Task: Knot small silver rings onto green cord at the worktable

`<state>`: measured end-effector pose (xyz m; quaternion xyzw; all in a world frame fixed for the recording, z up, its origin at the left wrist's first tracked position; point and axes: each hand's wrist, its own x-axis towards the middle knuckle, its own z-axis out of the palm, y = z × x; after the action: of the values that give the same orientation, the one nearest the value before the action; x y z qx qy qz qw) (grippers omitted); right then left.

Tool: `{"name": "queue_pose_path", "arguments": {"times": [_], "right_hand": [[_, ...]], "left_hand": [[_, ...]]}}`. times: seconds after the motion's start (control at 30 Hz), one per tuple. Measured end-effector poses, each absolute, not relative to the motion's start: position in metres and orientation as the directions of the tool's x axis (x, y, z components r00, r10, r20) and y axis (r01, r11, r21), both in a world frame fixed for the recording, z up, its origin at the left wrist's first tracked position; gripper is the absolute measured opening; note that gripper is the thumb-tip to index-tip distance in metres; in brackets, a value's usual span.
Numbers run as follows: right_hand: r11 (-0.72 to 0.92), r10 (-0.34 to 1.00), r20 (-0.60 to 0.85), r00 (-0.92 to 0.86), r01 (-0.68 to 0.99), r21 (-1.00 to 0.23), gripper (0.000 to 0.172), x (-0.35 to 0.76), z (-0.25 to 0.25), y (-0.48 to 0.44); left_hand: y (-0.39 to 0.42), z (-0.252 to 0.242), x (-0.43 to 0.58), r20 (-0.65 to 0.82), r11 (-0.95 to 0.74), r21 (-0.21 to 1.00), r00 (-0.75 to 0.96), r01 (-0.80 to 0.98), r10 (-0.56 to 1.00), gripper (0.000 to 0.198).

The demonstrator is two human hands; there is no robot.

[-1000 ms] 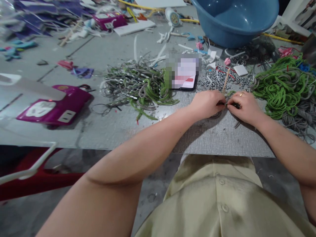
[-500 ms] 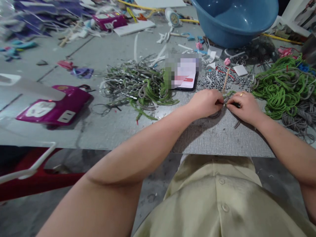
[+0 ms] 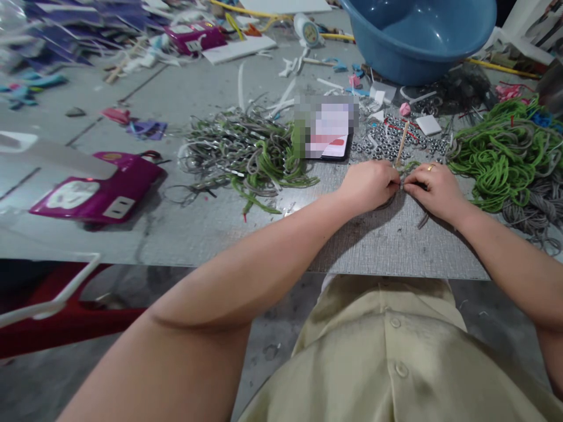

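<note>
My left hand (image 3: pixel 368 184) and my right hand (image 3: pixel 431 189) meet fingertip to fingertip on the grey table (image 3: pixel 197 228), both pinched shut on a small piece between them, too small to name. A grey cord (image 3: pixel 386 204) loops out beneath my left hand. Just behind the hands lies a heap of small metal nuts (image 3: pixel 387 143) with a thin wooden stick (image 3: pixel 402 142) standing in it. My right hand wears a ring.
A phone (image 3: pixel 331 136) lies left of the nuts. Tangles of grey and green cords (image 3: pixel 246 153) lie to the left, and a green and grey pile (image 3: pixel 505 155) to the right. A blue basin (image 3: pixel 417 35) stands behind. Purple toy parts (image 3: pixel 99 193) sit far left.
My hands have drawn slightly closer together, and the dark piece seen under my right fingers is now covered. Nothing else on the table has moved.
</note>
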<state>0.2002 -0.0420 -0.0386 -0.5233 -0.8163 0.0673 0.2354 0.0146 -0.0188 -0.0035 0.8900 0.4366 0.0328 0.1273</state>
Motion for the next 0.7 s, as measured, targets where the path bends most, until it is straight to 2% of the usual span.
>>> {"name": "queue_pose_path", "arguments": {"times": [0.2,0.33,0.53,0.7], "right_hand": [[0.442,0.89,0.29,-0.353,0.827,-0.349,0.012,0.202,-0.034,-0.044],[0.46,0.883,0.27,-0.383,0.819,-0.342,0.021,0.202,-0.03,-0.045],[0.469,0.872,0.305,-0.383,0.832,-0.295,0.017,0.197,-0.032,-0.047],[0.508,0.85,0.338,-0.404,0.799,-0.322,0.015,0.201,-0.035,-0.045]], "left_hand": [[-0.019,-0.006,0.015,0.006,-0.603,0.272,0.625,0.75,0.78,0.032],[-0.018,-0.009,0.015,0.013,-0.61,0.26,0.629,0.749,0.778,0.033],[-0.015,-0.014,0.014,0.103,-0.648,0.268,0.647,0.713,0.755,0.029],[-0.01,-0.014,0.011,0.104,-0.65,0.321,0.657,0.689,0.747,0.028]]}}
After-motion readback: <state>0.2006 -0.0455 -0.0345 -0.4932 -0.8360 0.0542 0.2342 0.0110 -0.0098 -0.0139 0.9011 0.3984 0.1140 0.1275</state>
